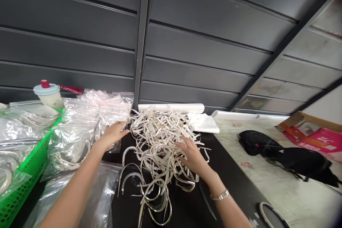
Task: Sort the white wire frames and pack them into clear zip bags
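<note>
A tangled heap of curved, shiny-edged whitish strips (157,131) lies on the black tabletop. My right hand (192,155) rests at the right side of the heap, its fingers spread over the strips and not closed on any. My left hand (114,134) is stretched out over the stacked clear plastic bags (80,124), just left of the heap, with thumb and fingers apart. Some bags hold curved strips of the same sort. Larger flat clear bags (100,185) lie beneath my left forearm. A few loose strips (159,199) sit nearer to me, below the heap.
At the left, a green perforated basket (32,164) contains more bagged strips. Behind it stands a lidded cup (48,94). White rolls (171,108) lie along the grey slatted wall. To the right are a black bag (301,160) and a pink carton (312,139).
</note>
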### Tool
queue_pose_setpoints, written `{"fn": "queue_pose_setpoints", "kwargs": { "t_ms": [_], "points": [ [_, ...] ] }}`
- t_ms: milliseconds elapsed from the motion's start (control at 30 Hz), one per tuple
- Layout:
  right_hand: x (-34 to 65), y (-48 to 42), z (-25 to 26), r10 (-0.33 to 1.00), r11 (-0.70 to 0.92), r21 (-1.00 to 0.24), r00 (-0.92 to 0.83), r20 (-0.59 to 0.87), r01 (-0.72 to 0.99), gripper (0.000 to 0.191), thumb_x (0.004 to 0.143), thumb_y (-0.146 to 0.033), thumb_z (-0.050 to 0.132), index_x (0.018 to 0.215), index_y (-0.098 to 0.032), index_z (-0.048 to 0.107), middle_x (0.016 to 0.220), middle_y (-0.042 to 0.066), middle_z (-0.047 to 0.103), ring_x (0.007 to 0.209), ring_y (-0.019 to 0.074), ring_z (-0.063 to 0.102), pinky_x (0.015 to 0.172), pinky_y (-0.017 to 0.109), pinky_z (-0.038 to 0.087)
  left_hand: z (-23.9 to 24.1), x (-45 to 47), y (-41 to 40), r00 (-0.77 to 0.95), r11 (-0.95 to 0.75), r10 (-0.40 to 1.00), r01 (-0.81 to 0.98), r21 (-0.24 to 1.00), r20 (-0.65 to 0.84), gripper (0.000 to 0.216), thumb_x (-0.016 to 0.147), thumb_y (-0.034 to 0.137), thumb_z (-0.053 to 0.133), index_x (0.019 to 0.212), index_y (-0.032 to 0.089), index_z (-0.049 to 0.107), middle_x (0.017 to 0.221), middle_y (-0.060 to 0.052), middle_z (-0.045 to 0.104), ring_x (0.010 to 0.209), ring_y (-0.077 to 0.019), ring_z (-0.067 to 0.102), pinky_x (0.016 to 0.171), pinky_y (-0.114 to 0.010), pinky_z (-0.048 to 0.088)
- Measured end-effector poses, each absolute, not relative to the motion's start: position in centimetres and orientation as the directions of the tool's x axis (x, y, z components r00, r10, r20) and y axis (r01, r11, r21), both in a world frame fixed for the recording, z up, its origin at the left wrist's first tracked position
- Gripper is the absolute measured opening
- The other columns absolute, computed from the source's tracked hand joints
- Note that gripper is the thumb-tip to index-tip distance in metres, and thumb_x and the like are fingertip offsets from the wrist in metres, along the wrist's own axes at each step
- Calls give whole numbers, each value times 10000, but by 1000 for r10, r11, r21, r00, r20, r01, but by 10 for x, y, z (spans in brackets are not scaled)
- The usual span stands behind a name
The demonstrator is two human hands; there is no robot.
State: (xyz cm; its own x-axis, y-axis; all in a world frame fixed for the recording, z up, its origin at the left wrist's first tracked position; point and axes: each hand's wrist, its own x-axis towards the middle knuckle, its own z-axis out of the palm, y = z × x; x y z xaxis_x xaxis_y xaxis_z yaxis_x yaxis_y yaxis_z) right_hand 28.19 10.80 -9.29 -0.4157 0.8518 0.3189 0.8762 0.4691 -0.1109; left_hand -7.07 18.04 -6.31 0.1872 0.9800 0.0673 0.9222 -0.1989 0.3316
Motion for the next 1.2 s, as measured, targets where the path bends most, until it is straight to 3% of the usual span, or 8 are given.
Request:
{"fn": "queue_pose_setpoints", "kwargs": {
  "t_ms": [67,133,300,467,600,733,1033,1200],
  "points": [
    [284,124,-90,894,425,-9,-418,160,905,655,633,14,536,1232,-248,495,1381,120,338,1292,343,290,1029,521,299,-35,-60,165,257,-301,953,855,422,160,475,884,469,330,1287,254,456,1337,-45,508,1203,-214,479,981,-365,388],
    [278,141,-88,909,413,41,-415,43,910,705,623,16,555,1259,-278,468,1440,100,258,1331,352,210,1045,531,261,-12,-50,147,262,-428,900,681,594,348,452,877,490,361,1211,232,522,1237,-64,586,1107,-222,550,889,-356,461],
    [257,176,-91,897,438,73,-432,-90,896,764,556,-40,685,1250,-283,475,1487,91,169,1326,390,178,1032,540,248,8,-41,107,178,-517,843,528,674,507,296,860,436,467,1046,260,615,1044,-32,667,968,-191,606,746,-303,509],
    [253,191,-95,906,421,76,-423,25,904,385,615,-95,653,986,-193,633,1374,122,365,1237,337,339,980,441,326,1,-47,93,204,-571,808,504,649,552,194,871,350,484,977,272,627,986,8,676,919,-152,616,815,-299,481],
    [258,206,-80,917,392,67,-396,45,917,207,704,-159,586,901,-166,651,1100,107,575,1019,241,516,876,332,397,2,-52,88,246,-597,795,475,646,554,190,875,325,484,999,292,624,987,23,672,921,-142,613,799,-278,481],
    [262,232,-48,932,349,48,-352,81,936,228,746,-186,532,944,-167,642,862,54,640,854,197,563,760,263,409,2,-54,87,252,-620,778,454,640,576,204,877,321,479,1003,282,634,986,10,675,922,-147,616,803,-274,487],
    [262,262,-11,964,251,-9,-249,91,968,285,797,-368,535,905,-135,657,844,100,645,793,232,598,680,283,418,1,-59,92,203,-592,787,514,620,583,212,869,343,483,966,276,660,945,24,699,876,-141,641,774,-247,496],
    [257,248,-33,960,281,-73,-281,9,957,428,742,-380,647,1112,-171,597,1175,120,548,1118,277,503,907,345,409,0,-58,93,199,-580,793,536,613,576,190,859,336,510,968,294,660,943,52,699,879,-127,642,789,-232,488]
  ]
}}
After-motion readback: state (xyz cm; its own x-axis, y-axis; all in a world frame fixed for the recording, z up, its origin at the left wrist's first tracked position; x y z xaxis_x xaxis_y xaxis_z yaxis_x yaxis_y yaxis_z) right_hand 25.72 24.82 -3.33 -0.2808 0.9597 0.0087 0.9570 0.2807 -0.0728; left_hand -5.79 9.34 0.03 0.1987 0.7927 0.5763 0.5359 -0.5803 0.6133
